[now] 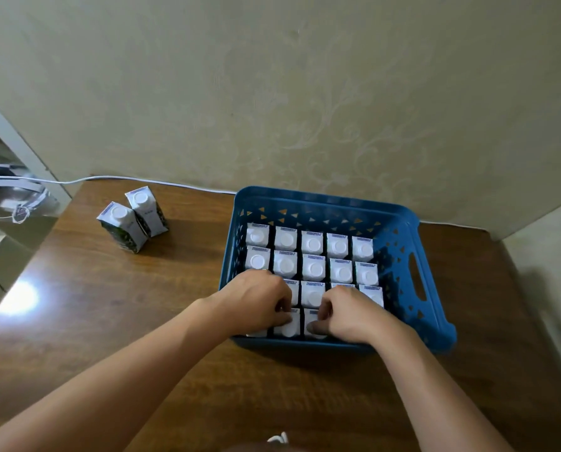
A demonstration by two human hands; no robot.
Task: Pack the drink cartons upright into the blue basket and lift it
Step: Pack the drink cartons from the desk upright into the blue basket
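A blue basket (413, 243) stands on the wooden table, holding several white-topped drink cartons (313, 244) upright in rows. My left hand (256, 301) reaches into the near left part of the basket and pinches a carton (289, 327) in the front row. Beside it, my right hand (344, 313) grips the neighbouring front-row carton (311, 319) with curled fingers and thumb. Both hands hide parts of the near rows. Two more cartons (132, 220) stand upright on the table, left of the basket.
The table (142, 321) meets a patterned wall behind the basket. A white cable (109, 178) runs along the table's far edge. A shiny metal object (8, 197) lies off the table's left corner. The basket's right wall has a handle slot (416, 277).
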